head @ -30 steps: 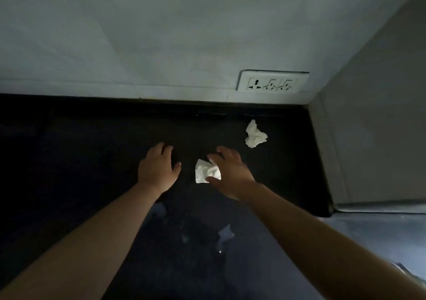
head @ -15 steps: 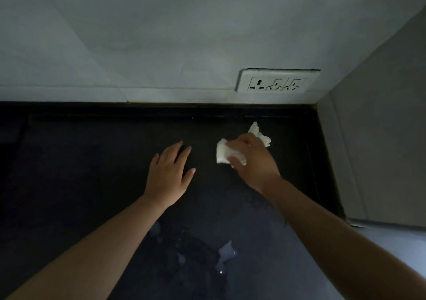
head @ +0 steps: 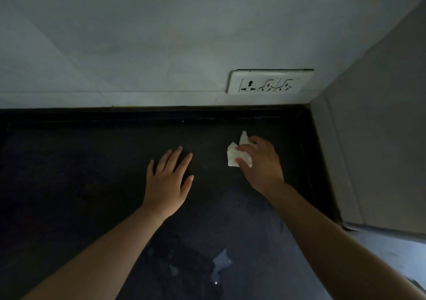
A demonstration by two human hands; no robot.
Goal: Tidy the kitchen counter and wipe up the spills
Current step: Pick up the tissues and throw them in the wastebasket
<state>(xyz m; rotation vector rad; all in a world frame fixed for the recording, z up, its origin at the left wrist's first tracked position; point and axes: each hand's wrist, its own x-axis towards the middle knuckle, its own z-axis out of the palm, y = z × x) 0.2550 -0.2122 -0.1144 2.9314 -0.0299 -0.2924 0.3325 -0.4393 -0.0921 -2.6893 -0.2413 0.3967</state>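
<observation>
While pinched by the right hand [head: 262,163], crumpled white tissue [head: 235,156]; left hand [head: 167,182] flat, fingers spread.

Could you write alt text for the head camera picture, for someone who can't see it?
A right hand grips crumpled white tissue on a dark counter; the left hand lies open beside it. A wet spill glistens nearer the camera.

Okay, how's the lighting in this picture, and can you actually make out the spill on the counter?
Head view: very dim, the black counter nearly swallows detail; the spill shows only as a pale glint near the bottom. The white tissue in the right hand stands out brightly. The left hand lies open. Wide-angle bending tilts the wall and socket plate.
</observation>
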